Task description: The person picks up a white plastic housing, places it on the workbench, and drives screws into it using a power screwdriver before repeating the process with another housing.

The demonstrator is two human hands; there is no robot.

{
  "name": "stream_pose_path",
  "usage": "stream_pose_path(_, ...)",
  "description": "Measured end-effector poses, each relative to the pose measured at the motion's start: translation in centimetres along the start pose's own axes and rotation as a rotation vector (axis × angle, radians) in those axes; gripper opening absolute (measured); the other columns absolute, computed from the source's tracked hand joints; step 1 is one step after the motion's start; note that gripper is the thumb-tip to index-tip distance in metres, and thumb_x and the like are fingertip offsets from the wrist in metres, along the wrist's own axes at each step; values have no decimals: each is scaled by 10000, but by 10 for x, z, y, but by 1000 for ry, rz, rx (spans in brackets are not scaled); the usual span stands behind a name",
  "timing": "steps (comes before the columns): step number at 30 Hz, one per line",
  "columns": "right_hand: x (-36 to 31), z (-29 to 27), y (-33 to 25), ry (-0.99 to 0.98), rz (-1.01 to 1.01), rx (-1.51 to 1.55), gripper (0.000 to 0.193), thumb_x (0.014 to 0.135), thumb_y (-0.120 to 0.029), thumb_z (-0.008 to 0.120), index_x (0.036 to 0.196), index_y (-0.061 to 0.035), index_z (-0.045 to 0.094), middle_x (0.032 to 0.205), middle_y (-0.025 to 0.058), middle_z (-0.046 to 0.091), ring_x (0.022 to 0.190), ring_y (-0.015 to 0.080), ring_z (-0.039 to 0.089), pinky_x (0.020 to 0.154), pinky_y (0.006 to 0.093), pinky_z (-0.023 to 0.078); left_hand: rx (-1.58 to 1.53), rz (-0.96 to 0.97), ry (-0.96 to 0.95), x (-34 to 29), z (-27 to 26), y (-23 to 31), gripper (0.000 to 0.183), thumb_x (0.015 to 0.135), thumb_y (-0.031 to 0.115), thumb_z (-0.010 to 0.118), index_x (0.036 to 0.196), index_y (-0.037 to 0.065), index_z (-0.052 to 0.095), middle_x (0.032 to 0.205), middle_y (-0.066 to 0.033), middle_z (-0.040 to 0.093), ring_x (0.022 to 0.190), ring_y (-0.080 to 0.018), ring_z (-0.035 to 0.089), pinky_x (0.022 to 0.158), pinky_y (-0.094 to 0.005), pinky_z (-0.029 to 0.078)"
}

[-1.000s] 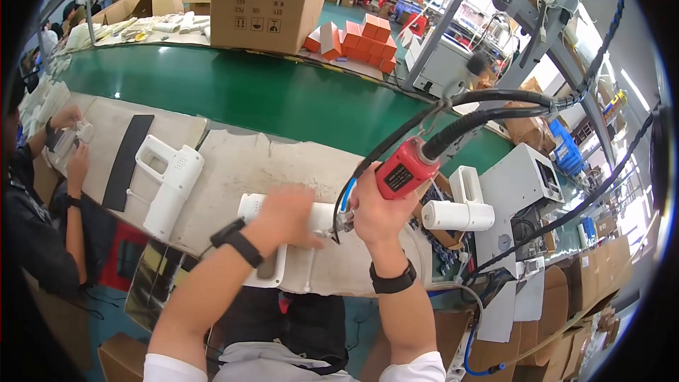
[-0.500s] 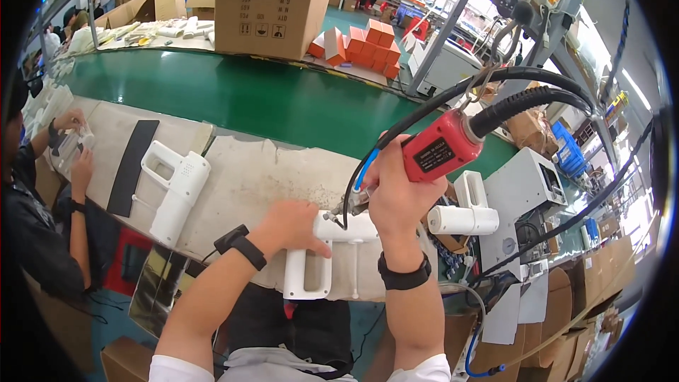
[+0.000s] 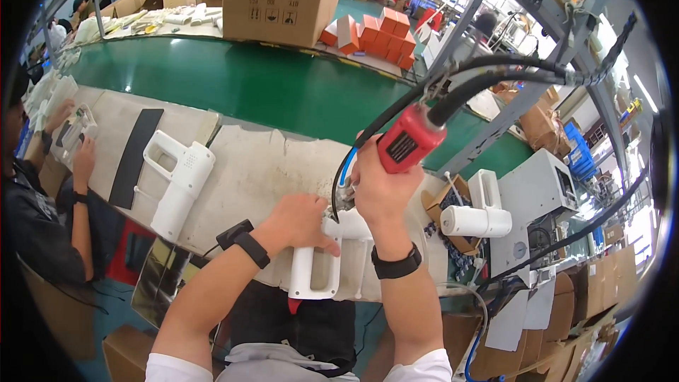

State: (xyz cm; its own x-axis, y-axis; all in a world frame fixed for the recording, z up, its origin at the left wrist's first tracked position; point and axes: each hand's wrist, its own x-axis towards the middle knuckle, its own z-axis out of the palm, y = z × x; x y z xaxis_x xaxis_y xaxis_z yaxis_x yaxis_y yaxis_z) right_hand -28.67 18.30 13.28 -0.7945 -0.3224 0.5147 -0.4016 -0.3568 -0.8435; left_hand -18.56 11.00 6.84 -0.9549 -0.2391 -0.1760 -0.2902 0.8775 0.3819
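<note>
My right hand point(image 3: 385, 187) is wrapped round a red power screwdriver point(image 3: 411, 140), which hangs on a thick black cable. The tool's metal nose end point(image 3: 345, 197) points down at a white plastic device with a looped handle point(image 3: 297, 277). Over the top of that handle, my left hand point(image 3: 300, 221) grips the device and steadies it at the table's near edge. The spot where tool and device meet is partly hidden by my hands. A similar white device point(image 3: 182, 182) lies to the left, and another point(image 3: 475, 221) rests at the right.
A black strip point(image 3: 136, 159) lies on the covered worktable point(image 3: 247, 163). Beyond runs a green conveyor belt point(image 3: 233, 85) with a large carton point(image 3: 279, 0) and orange boxes point(image 3: 382, 32) behind it. At left, a co-worker's hands point(image 3: 83, 159) hold a clear plastic part. A small box of screws point(image 3: 460, 240) sits right.
The red screwdriver has shifted left and tilted more upright with my right hand. My left hand keeps its grip on the white device. The co-worker's hands have moved slightly.
</note>
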Motion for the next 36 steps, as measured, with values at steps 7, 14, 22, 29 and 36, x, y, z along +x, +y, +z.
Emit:
stream_pose_path(7,-5,-18,-88,42,-17,151,106,863,-87,628,876,5,577,532,39,525,392,91,478,367,219,352,-53,-11,139,21,25,-14,832,519,679,747,973,0,589,953,-133,631,941,-288,617,817,-383,499)
stream_pose_path(14,-13,-18,-65,34,-42,55,109,859,-90,637,853,10,593,521,12,504,373,81,454,357,217,317,11,60,175,27,31,-18,749,558,623,749,969,17,591,943,-122,636,917,-286,623,794,-387,509)
stream_pose_path(22,-14,-23,-52,44,73,139,71,845,-62,607,834,6,591,524,15,505,373,89,459,347,222,325,102,62,235,25,35,-21,732,557,630,741,938,19,610,918,-117,649,891,-277,625,785,-390,509)
stream_pose_path(29,-16,-29,-39,11,10,107,94,838,-25,586,910,-4,529,651,55,568,386,108,481,362,233,402,73,53,268,23,35,-20,767,524,648,756,945,23,611,946,-112,645,949,-269,605,800,-392,498)
stream_pose_path(36,-28,-30,-30,-41,-23,42,117,845,-4,570,947,13,515,724,101,607,426,129,525,369,245,415,-122,5,471,-7,25,-19,822,551,501,818,1128,-17,544,1087,-178,595,1060,-329,555,895,-423,452)
